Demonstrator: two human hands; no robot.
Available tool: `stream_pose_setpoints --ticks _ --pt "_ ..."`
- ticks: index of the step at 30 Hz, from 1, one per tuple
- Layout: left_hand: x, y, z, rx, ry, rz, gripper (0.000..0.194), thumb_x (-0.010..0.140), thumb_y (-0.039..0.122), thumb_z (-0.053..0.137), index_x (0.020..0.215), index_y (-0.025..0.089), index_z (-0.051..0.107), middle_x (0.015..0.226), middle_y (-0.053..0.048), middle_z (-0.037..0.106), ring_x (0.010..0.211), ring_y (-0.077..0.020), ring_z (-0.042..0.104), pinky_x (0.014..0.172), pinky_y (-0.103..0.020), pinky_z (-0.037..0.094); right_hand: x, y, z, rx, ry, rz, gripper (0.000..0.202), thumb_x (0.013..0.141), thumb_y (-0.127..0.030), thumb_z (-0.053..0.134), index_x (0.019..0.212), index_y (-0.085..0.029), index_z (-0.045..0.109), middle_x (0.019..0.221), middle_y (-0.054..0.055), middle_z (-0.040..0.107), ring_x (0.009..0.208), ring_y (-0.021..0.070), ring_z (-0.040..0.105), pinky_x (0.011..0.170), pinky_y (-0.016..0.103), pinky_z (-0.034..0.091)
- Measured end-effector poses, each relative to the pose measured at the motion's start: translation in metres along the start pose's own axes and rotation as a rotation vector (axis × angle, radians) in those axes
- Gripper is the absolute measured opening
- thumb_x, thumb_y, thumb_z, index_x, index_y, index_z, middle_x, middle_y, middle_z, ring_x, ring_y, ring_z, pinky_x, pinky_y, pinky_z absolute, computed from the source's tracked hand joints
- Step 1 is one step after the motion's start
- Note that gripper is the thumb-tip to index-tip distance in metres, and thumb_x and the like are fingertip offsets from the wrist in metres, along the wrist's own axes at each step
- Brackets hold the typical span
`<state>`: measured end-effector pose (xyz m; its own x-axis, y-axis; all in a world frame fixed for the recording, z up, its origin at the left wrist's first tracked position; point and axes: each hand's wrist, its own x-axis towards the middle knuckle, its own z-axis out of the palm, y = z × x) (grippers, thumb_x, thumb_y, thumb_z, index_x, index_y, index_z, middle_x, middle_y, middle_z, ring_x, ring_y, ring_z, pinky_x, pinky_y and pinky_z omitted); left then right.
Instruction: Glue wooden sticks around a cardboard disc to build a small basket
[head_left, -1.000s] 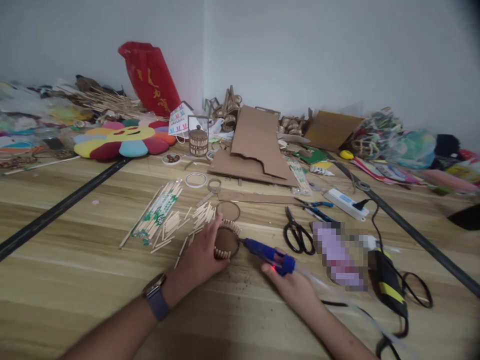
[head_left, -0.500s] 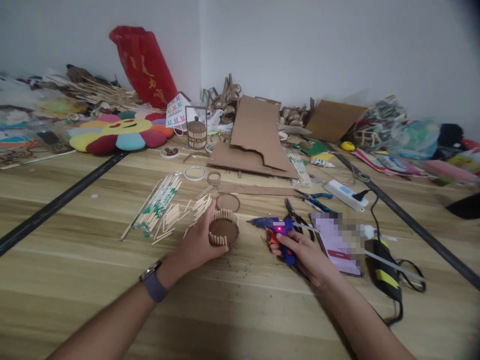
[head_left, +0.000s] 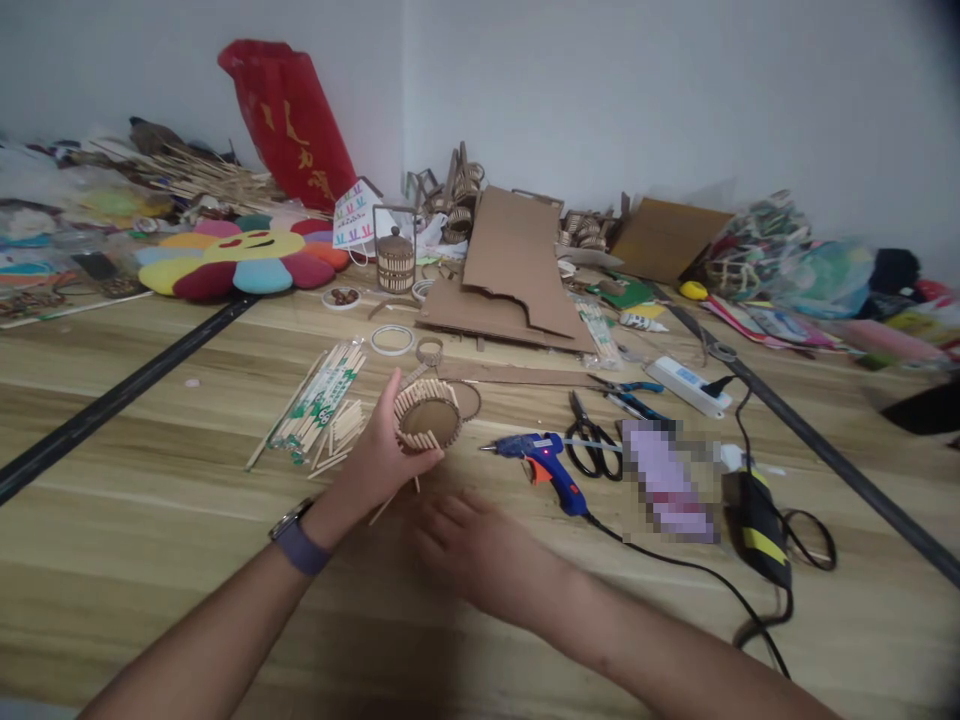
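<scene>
My left hand (head_left: 386,445) is closed around a small round cardboard piece (head_left: 426,418) edged with short upright wooden sticks. Its thumb lies along the near rim and its fingers are behind the far left side. Close by, my right hand (head_left: 457,540) is low over the tabletop, palm down, with its fingers blurred, so I cannot tell whether they hold anything. A blue hot glue gun (head_left: 544,460) with an orange trigger lies on the table to the right, its light on. Loose short sticks (head_left: 341,432) are scattered left of my left hand.
Packed wooden sticks (head_left: 319,400) lie at left. Black scissors (head_left: 592,440), pliers (head_left: 637,390) and a white power strip (head_left: 688,386) are to the right. Cardboard sheets (head_left: 510,260) and a finished small stick bucket (head_left: 395,262) stand behind. The glue gun's cord (head_left: 675,560) crosses the right side.
My right hand has let go of the glue gun, which now lies on the table, and has moved left toward my left hand. My left hand has shifted slightly left and up with the round piece.
</scene>
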<state>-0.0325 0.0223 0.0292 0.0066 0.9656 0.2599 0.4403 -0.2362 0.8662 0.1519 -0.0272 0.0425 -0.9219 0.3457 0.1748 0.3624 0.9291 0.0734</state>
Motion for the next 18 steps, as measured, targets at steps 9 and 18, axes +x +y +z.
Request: stream_pose_setpoints --ticks 9,18 --pt "0.006 -0.010 -0.003 0.031 0.019 -0.012 0.111 0.067 0.034 0.078 0.155 0.012 0.014 0.162 -0.022 0.024 0.148 -0.0360 0.029 0.120 -0.050 0.029 0.063 -0.020 0.011 -0.034 -0.009 -0.159 0.012 0.094 -0.015 0.057 0.099 -0.009 0.066 0.084 0.008 0.073 0.079 0.0219 0.061 0.067 0.034 0.047" --pt "0.003 -0.008 -0.001 0.050 -0.022 -0.004 0.112 0.068 0.031 0.077 0.157 0.016 0.011 0.161 -0.021 0.027 0.148 -0.0344 0.029 0.120 -0.051 0.028 0.049 -0.029 -0.001 0.020 -0.015 -0.068 0.014 0.094 -0.020 0.058 0.094 -0.010 0.068 0.090 0.012 0.072 0.079 0.0244 0.062 0.064 0.035 0.049"
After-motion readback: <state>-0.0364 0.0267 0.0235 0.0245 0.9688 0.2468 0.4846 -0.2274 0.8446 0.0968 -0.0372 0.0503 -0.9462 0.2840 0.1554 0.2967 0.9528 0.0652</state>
